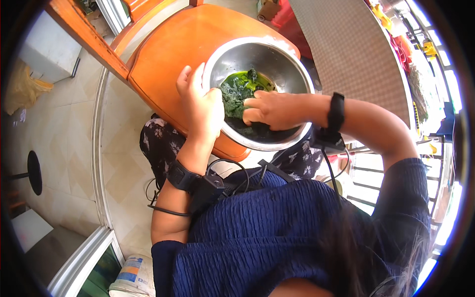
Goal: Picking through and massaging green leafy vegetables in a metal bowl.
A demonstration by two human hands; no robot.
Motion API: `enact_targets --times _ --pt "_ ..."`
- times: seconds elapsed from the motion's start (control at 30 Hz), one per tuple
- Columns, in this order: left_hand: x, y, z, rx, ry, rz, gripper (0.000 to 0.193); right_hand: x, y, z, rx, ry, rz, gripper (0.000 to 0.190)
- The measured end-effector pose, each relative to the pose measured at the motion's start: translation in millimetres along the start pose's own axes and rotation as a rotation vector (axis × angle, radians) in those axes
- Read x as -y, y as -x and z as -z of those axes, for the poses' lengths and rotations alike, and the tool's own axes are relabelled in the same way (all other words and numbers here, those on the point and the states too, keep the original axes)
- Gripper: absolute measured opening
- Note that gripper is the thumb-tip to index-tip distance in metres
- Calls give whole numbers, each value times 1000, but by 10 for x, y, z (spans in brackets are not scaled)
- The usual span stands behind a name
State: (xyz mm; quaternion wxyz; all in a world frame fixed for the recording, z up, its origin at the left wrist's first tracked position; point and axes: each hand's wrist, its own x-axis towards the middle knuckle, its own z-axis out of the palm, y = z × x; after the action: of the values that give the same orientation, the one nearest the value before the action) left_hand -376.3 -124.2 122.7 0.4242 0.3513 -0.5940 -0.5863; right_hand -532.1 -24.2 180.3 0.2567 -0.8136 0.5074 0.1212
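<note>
A stainless steel bowl (293, 67) rests on the orange seat of a wooden chair (167, 55) in front of me. Inside it lie dark green, crumpled leaves (233, 98) in a bright green liquid (265, 80). My left hand (202, 100) grips the bowl's left rim, fingers on the outside and top of the wall. My right hand (265, 109) reaches down into the bowl with bent fingers against the leaves; its fingertips are partly hidden, so I cannot tell whether leaves are pinched between them.
Black straps with boxes and cables (213, 185) sit on my wrists. To the right runs a checked tabletop (356, 55). A window grille with hanging items borders the far right. A white bucket (133, 276) stands at lower left, near a sliding-door frame (81, 260). A black disc (34, 172) is further left.
</note>
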Motion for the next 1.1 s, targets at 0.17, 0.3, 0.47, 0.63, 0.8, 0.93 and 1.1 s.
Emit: enact_targets --times 0.17,0.3,0.47,0.63,0.8,0.93,1.1 --pt "141 -65 65 40 -124 -136 53 -204 -397 -9 5 -114 -193 32" --pt "72 -37 57 47 -260 -172 54 -293 -579 111 17 -64 -344 28" --pt "90 -71 52 59 -176 -58 56 -292 -595 200 -44 -51 -491 33" --pt "113 -134 98 93 -143 -46 54 -431 -253 441 -33 -336 -543 46" --pt "117 -207 85 167 -50 95 54 -367 -445 211 -338 -622 -346 70" --pt "38 -138 81 92 44 59 52 -52 -405 146 -177 -385 45 55" --pt "-39 -80 61 -9 -47 32 50 82 7 103 25 -57 121 39"
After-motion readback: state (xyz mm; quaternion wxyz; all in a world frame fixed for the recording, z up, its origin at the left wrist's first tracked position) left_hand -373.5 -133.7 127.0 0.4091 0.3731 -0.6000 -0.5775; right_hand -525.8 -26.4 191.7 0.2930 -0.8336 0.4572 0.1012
